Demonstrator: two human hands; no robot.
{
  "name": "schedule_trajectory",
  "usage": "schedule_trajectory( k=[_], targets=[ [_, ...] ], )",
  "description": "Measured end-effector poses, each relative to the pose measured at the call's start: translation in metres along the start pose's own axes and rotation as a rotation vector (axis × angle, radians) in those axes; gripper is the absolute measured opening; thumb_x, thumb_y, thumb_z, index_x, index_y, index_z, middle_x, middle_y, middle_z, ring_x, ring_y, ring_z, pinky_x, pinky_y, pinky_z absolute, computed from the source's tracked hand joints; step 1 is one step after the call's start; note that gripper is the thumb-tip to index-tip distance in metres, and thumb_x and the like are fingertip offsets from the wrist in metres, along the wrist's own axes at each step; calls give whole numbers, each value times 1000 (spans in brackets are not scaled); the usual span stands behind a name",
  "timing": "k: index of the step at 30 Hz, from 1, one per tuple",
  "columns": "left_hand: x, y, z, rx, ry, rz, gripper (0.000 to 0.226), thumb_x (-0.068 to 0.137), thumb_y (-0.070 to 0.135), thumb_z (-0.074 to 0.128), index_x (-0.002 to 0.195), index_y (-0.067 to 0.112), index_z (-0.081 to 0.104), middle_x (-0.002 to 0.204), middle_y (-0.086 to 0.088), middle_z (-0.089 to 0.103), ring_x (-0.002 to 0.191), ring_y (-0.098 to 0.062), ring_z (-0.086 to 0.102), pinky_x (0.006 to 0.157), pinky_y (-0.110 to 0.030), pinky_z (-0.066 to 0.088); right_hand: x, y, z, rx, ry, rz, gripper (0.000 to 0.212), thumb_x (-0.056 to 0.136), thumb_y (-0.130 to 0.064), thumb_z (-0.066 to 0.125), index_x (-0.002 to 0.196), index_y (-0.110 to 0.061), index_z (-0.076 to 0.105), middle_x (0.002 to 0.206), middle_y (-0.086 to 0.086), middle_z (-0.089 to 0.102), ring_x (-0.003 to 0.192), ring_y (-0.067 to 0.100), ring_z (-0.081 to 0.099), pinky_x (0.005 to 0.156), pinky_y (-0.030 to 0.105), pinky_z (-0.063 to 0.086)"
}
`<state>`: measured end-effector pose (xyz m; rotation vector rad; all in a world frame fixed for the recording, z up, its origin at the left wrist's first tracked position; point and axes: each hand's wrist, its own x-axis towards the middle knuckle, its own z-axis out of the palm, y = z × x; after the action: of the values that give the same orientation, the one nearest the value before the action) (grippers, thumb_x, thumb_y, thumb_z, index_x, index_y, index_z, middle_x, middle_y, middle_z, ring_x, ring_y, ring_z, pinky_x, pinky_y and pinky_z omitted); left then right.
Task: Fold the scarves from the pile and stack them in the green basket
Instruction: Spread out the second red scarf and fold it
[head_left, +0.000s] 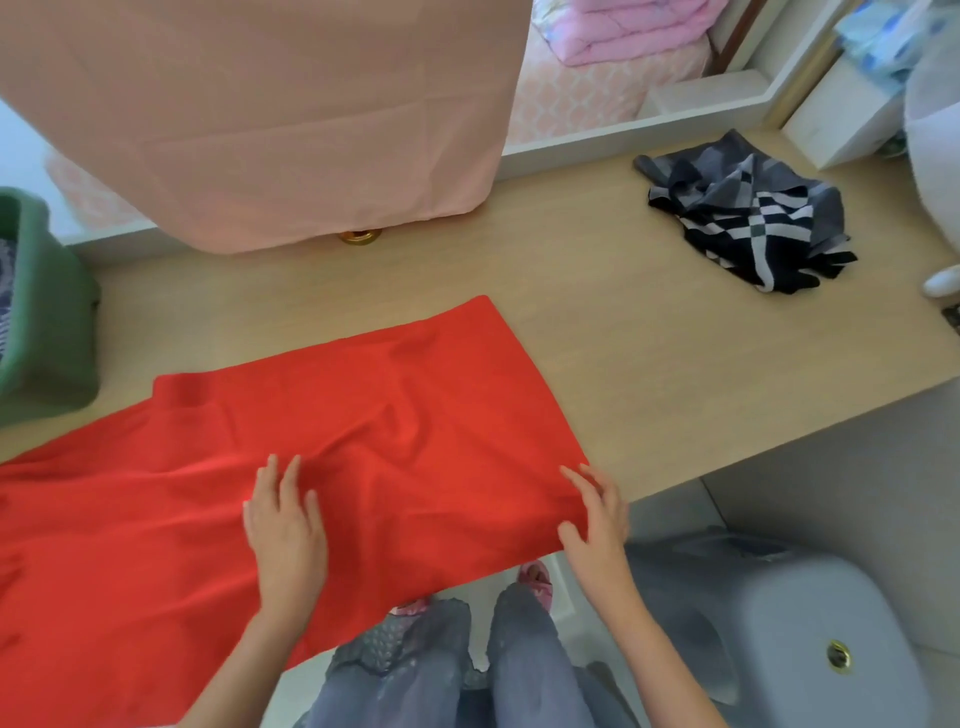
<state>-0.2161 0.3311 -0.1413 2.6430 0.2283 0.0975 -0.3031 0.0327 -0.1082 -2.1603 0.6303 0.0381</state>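
Smoothing is judged to be the step in hand. The red scarf (363, 441) is spread across the desk (649, 353), with its near edge draped over the desk's front and its left end cut off by the frame. The left hand (285, 530) is laid flat on the cloth near its middle, its fingers (288, 483) straight and slightly spread, and nothing is gripped. The right hand (597, 519) is set at the scarf's near right corner with its fingers extended along the edge. Whether the thumb is tucked under the hem cannot be told, but no closed grip is shown.

Several risks can be judged from here. Much of the cloth hangs past the desk's front, so the scarf could be dragged to the floor by its own weight once the palms are lifted. Creases are seen fanning between the two hands; if the fold is made over them, they would be pressed in and a lumpy bundle produced. A small turned-over flap is visible at the far left corner, and an uneven fold could result if it is not squared first.

The green basket (47, 322) is placed at the desk's left edge, near the scarf. A dark plaid scarf (748, 218) is left crumpled well apart at the right rear.
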Motion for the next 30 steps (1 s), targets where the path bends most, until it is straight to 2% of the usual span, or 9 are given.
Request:
schedule_trajectory(
  k=[2, 4, 6, 9, 11, 15, 20, 23, 30],
  targets=[
    [4, -23, -5, 63, -8, -17, 44, 92, -1, 52, 136, -2, 46, 148, -23, 35, 138, -39, 29, 111, -55, 21, 15, -18, 15, -66, 54, -55, 52, 76, -15, 41, 125, -21, 58, 130, -4, 54, 116, 14, 37, 103, 30, 26],
    [6, -42, -7, 112, -27, -19, 46, 92, 0, 53, 137, -2, 44, 149, -23, 33, 139, -39, 28, 111, -56, 21, 30, -41, 35, -124, -11, -190, 44, 84, -18, 44, 125, -18, 59, 127, -4, 59, 113, 17, 43, 101, 33, 31],
    [8, -56, -8, 133, -37, -8, 45, 93, 3, 53, 137, -3, 44, 149, -23, 32, 139, -39, 28, 111, -56, 22, 42, -65, 59, -162, -163, -369, 44, 88, -19, 46, 132, -15, 54, 134, -1, 55, 118, 19, 43, 104, 29, 30],
    [14, -68, -15, 159, -15, 60, 45, 95, 14, 45, 138, 2, 45, 150, -20, 33, 140, -34, 27, 112, -50, 20, 49, -90, 97, -337, -365, -536, 52, 94, -23, 46, 145, -16, 37, 152, 3, 34, 135, 24, 30, 114, 32, 20],
    [23, -75, -23, 124, 18, 33, 44, 95, 8, 49, 139, 2, 43, 152, -19, 30, 141, -33, 26, 113, -48, 20, 50, -98, 119, -417, -427, -545, 52, 96, -24, 45, 146, -18, 34, 156, 3, 26, 140, 24, 23, 116, 35, 16],
    [48, -102, -36, 84, 68, -109, 47, 96, 6, 48, 142, 1, 38, 153, -19, 26, 142, -33, 23, 114, -48, 19, 51, -108, 144, -515, -341, -539, 51, 88, -32, 37, 132, -15, 54, 139, 10, 50, 122, 32, 48, 105, 45, 39],
    [76, -138, -46, 58, 84, -163, 49, 100, 10, 40, 148, 6, 28, 157, -14, 16, 145, -28, 15, 117, -43, 13, 73, -136, 161, -434, -275, -584, 39, 93, -16, 46, 131, -15, 54, 138, 3, 48, 121, 23, 40, 104, 36, 32],
    [92, -153, -48, 51, 38, -131, 50, 100, 10, 40, 147, 3, 28, 154, -15, 26, 144, -28, 20, 117, -44, 17, 95, -168, 182, -404, -290, -655, 37, 92, -7, 49, 128, -15, 57, 135, 1, 52, 120, 22, 42, 102, 33, 30],
    [112, -171, -51, 117, 62, -89, 45, 96, 24, 33, 136, 10, 50, 147, -9, 42, 137, -25, 36, 106, -43, 32, 148, -235, 245, -359, -312, -563, 33, 93, -12, 55, 125, -10, 57, 126, 9, 55, 120, 28, 43, 103, 31, 29]
  ],
)
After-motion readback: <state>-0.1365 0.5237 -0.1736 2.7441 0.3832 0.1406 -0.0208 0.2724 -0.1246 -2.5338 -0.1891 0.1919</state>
